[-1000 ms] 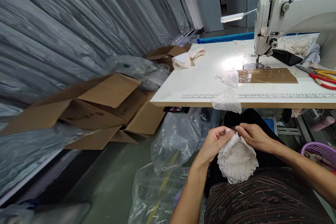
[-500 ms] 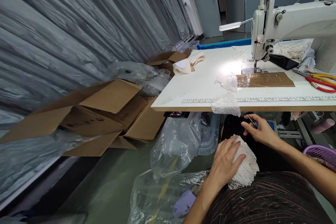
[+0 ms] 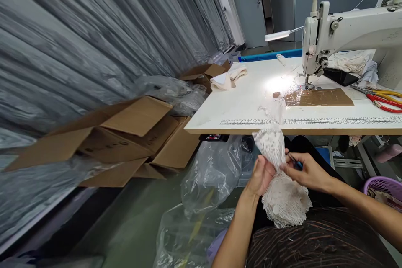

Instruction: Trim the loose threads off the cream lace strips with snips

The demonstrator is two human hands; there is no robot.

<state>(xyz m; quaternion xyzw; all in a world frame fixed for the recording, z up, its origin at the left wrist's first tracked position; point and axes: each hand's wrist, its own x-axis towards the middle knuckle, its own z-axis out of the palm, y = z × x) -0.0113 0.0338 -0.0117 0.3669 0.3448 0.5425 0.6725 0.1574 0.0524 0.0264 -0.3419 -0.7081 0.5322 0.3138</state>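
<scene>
A strip of white lace [image 3: 270, 144] runs from the table top over its front edge and down to my hands. My left hand [image 3: 262, 176] is closed on the lace from the left, thumb up, its fingers partly behind the fabric. At the right side of the same lace, my right hand [image 3: 306, 171] holds small blue-handled thread snips [image 3: 296, 161], their thin metal end towards the lace. The thumb and a finger of this hand touch the lace edge. Below the hands, a bunched pile of white lace [image 3: 285, 201] lies on my lap.
The sewing machine [image 3: 314, 46] stands on the white table [image 3: 226, 109], with brown tape [image 3: 326, 97] before its needle. Red-handled scissors [image 3: 383, 102] lie at the right. Cream fabric [image 3: 228, 77] sits at the left corner. Open cardboard boxes [image 3: 138, 115] and plastic bags [image 3: 204, 171] fill the left side.
My left hand has risen from the lap pile and now grips the lace near the table edge. The right hand, still with the snips, has come left and down against it. The lace is stretched downward.
</scene>
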